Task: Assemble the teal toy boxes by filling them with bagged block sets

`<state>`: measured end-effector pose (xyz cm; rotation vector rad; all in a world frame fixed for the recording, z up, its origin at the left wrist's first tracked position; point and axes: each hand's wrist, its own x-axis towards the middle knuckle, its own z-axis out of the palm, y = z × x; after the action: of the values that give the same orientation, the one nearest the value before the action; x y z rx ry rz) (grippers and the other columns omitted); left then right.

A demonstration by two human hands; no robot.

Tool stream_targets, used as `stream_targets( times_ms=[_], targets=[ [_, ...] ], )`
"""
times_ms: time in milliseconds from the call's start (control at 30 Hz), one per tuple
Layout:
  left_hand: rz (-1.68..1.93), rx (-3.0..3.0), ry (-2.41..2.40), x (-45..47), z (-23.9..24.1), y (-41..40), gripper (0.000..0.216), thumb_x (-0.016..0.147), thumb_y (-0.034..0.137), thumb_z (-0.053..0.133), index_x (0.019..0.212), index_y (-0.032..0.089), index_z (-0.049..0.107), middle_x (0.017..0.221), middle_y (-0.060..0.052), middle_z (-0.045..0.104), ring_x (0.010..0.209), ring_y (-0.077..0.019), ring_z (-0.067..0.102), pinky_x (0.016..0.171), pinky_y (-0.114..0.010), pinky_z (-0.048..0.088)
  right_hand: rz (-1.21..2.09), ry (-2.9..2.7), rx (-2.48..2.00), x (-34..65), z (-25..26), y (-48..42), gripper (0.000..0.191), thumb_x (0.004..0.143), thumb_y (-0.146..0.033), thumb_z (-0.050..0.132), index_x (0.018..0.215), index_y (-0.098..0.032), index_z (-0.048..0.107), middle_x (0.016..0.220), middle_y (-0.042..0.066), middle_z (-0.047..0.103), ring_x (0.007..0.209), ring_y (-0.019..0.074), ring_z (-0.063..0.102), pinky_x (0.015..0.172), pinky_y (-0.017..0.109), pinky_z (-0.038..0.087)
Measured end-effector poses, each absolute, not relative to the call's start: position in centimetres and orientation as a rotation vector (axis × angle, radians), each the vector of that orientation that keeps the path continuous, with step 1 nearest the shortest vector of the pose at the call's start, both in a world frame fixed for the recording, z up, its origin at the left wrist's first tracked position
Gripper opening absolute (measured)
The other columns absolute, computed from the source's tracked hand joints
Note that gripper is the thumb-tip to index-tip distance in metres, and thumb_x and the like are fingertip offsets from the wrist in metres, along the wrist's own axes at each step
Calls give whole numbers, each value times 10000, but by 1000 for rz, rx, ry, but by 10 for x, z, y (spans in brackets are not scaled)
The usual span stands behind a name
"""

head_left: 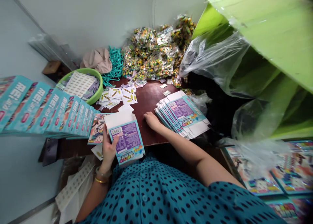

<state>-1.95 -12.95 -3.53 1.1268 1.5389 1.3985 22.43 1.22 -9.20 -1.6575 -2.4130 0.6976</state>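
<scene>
My left hand (pixel 109 149) is closed around the left side of a teal and purple printed carton (pixel 128 140), its thumb across the printed panel. White flaps stand up at the carton's upper end. My right hand (pixel 152 121) rests low over the brown table, fingers loosely bent and apart, with no object visible in it. Just right of it lies a fanned stack of flattened teal cartons (pixel 182 111). Behind my left hand lies a printed booklet (pixel 97 129), partly covered by the held carton. White cards with yellow pictures (pixel 114 96) are scattered farther back.
A row of teal boxes (pixel 52 110) leans at the left, before a green basket (pixel 99 90) of sheets. Turquoise pieces (pixel 115 62) and bagged colourful parts (pixel 154 51) pile at the back. A large green, plastic-lined container (pixel 264 31) fills the right; printed boxes (pixel 254 171) lie below.
</scene>
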Motion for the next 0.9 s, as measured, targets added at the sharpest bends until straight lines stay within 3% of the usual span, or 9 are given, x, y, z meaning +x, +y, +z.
stream_targets(
  times_ms=[167,400,533,700,900],
  targets=[
    [1286,1085,1546,-7,-47,-131,896,879,469,735,1635,326,275,1657,-62,409,1488,-282,457,1236,-379,380,699,-2442,-1664,244,-85,91,266,934,-75,512,1041,-136,747,1098,106,729,1022,189,618,931,250,439],
    [1167,1103,1502,3,-57,-110,859,877,448,727,1619,343,308,1652,-63,415,1486,-302,460,1244,-432,378,407,-2165,-2021,307,-66,238,448,897,-8,439,1293,4,648,1314,257,644,1192,273,580,1038,351,427],
    [1075,1049,1523,9,-66,-101,843,858,441,741,1598,382,342,1641,-46,436,1462,-310,492,1200,-423,441,333,-2083,-2120,314,-77,279,424,967,-12,347,1251,12,661,1269,261,658,1202,263,557,1044,353,426],
    [1008,1016,1545,9,-78,-88,814,840,476,745,1565,310,416,1597,-87,494,1456,-324,497,1211,-442,419,281,-1973,-2219,302,-100,300,480,1004,-10,223,1283,64,607,1310,327,595,1267,307,507,1028,389,442],
    [920,988,1561,9,-87,-78,739,831,524,728,1454,181,526,1388,-153,666,1268,-345,650,1125,-489,486,352,-1900,-2197,311,-109,302,442,1015,-66,298,1271,-53,658,1313,240,645,1234,288,566,1036,379,455]
  ],
)
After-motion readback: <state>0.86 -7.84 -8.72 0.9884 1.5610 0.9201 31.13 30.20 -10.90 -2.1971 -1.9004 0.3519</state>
